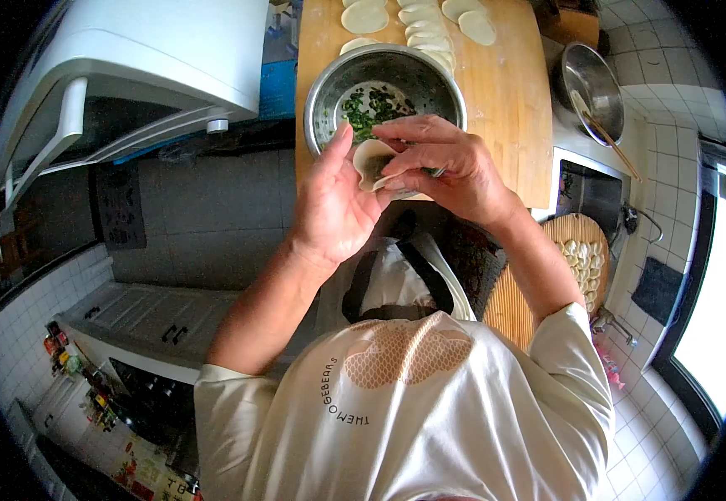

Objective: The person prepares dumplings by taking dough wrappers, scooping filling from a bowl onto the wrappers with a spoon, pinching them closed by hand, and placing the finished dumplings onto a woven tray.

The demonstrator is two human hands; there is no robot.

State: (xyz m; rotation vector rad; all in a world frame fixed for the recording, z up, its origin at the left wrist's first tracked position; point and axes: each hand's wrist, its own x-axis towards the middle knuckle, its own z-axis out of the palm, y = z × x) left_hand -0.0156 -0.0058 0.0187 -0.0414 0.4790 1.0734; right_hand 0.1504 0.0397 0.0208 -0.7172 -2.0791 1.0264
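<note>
A dumpling wrapper [371,165], curled into a cup with dark filling partly showing inside, is held between both hands over the near rim of a steel bowl. My left hand [333,204] cradles it from the left, thumb pointing up. From the right, the bent fingers and thumb of my right hand [455,163] close on its edge. Some of the fingertips are hidden behind the wrapper and the other fingers. Green chopped filling lies in the steel bowl [311,104], which stands on the wooden board.
Flat round wrappers [365,17] lie along the far part of the wooden board [509,108]. A second metal bowl [592,71] with chopsticks [613,149] stands at the right. Folded dumplings [581,265] sit on a round woven tray [509,313]. A white appliance [162,50] borders the left.
</note>
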